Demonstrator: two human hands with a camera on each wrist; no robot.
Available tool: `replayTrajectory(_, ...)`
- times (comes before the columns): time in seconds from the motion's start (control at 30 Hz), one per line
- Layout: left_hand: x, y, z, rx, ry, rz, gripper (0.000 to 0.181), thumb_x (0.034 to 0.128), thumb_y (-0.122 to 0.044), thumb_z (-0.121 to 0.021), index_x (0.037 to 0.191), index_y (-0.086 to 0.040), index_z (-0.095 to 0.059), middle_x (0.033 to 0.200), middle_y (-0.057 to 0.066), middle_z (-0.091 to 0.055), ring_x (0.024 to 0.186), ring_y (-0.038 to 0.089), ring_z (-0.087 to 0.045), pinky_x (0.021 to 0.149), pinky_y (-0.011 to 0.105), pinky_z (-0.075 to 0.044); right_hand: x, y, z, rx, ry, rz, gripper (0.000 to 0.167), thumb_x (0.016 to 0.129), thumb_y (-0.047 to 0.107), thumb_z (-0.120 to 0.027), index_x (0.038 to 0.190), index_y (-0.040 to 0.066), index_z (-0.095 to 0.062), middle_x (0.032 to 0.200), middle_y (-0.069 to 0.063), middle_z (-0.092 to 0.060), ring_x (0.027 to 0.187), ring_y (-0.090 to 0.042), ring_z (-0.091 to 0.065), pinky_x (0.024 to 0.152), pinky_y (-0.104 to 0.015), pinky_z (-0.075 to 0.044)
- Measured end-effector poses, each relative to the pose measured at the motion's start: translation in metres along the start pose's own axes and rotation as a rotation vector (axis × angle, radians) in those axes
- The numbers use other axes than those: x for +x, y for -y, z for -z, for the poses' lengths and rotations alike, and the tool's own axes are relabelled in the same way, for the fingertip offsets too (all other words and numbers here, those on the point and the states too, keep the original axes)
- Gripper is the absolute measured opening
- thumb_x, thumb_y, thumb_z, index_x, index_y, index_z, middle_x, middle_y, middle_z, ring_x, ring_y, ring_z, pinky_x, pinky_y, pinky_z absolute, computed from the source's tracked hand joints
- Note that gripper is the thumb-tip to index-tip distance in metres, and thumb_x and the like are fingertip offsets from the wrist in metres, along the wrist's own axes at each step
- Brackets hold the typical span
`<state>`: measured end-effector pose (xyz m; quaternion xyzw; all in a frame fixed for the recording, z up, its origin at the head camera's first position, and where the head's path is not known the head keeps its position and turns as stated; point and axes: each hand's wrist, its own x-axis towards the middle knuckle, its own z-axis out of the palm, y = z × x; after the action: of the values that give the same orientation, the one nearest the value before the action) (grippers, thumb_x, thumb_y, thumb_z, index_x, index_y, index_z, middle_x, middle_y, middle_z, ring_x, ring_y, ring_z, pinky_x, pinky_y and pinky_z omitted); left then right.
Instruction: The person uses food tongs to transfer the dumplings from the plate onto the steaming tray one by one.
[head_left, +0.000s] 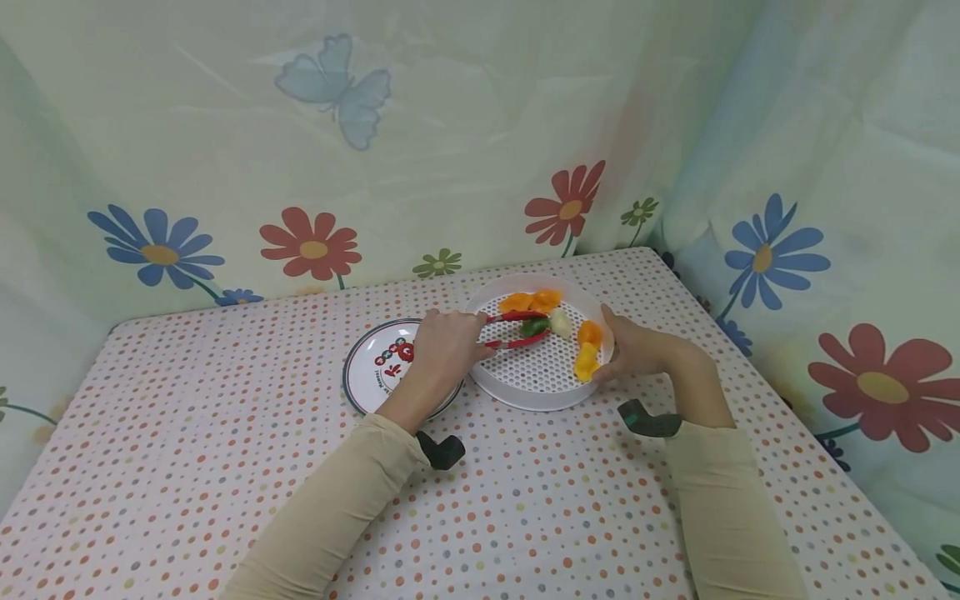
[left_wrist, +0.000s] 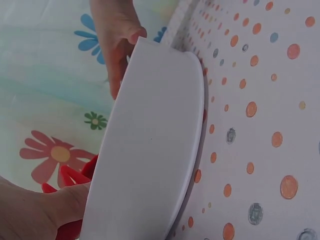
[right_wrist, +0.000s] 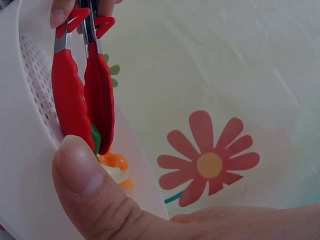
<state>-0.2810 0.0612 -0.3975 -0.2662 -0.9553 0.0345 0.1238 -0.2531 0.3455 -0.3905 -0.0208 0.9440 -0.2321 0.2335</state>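
My left hand (head_left: 442,346) grips red-tipped tongs (right_wrist: 70,95) with metal arms, reaching over the near left rim of a round white basket (head_left: 525,398) with a perforated floor. Between the tong tips sits a small green piece (head_left: 534,327), which looks like a toy pepper. Beside it lies a whitish piece (head_left: 560,323). Orange pieces (head_left: 517,302) rest by the far wall, and more orange and yellow ones (head_left: 587,364) along the right. My right hand (head_left: 641,348) holds the basket's right wall, thumb (right_wrist: 80,167) on the near side.
A white plate (head_left: 365,375) with a dark rim and red print stands left of the basket, partly under my left forearm. Dotted cloth (head_left: 225,442) covers the table. A flowered curtain (head_left: 450,125) hangs behind and at the right. Dark wrist mounts (head_left: 442,451) stick out from both sleeves.
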Motion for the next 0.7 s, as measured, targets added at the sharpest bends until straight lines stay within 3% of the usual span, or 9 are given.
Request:
replayTrajectory(0.3,0.000,0.001,0.003,-0.010,0.019,0.022,0.050,0.0769,-0.056,-0.071,0.114,-0.022,-0.068,0.080,0.000,-0.073,0.058,0.014,-0.056,0.071,0.034,-0.050,0.000,0.002,0.000,-0.004,-0.005,0.004,0.129,0.071,0.043,-0.080,0.149,-0.003,0.012,0.154,-0.032,-0.004,0.141,-0.048,-0.009,0.110,-0.062,-0.013)
replayTrajectory(0.43,-0.003,0.001,0.007,-0.030,-0.004,0.029,0.053,0.0749,-0.056,-0.072,0.114,-0.021,-0.067,0.081,0.000,-0.074,0.061,0.015,-0.060,0.071,0.034,-0.050,0.000,0.001,-0.001,0.004,-0.012,0.010,0.128,0.071,0.043,-0.080,0.149,-0.003,0.010,0.154,-0.031,-0.005,0.141,-0.048,-0.010,0.109,-0.063,-0.013)
replayTrajectory(0.6,-0.016,0.008,0.019,-0.102,-0.043,0.052,0.056,0.0727,-0.054,-0.075,0.116,-0.019,-0.066,0.087,-0.002,-0.074,0.069,0.015,-0.066,0.070,0.034,-0.048,0.000,0.000,-0.001,0.001,-0.013,0.000,0.128,0.071,0.044,-0.080,0.149,-0.001,0.011,0.155,-0.031,-0.004,0.141,-0.048,-0.010,0.109,-0.064,-0.013)
replayTrajectory(0.7,-0.030,0.023,0.025,-0.164,-0.092,0.104,0.063,0.0704,-0.053,-0.078,0.121,-0.019,-0.064,0.082,-0.001,-0.074,0.058,0.015,-0.060,0.066,0.034,-0.046,0.002,0.000,-0.001,-0.003,-0.013,0.009,0.128,0.071,0.045,-0.080,0.149,-0.001,0.011,0.155,-0.031,-0.004,0.141,-0.048,-0.011,0.109,-0.064,-0.014)
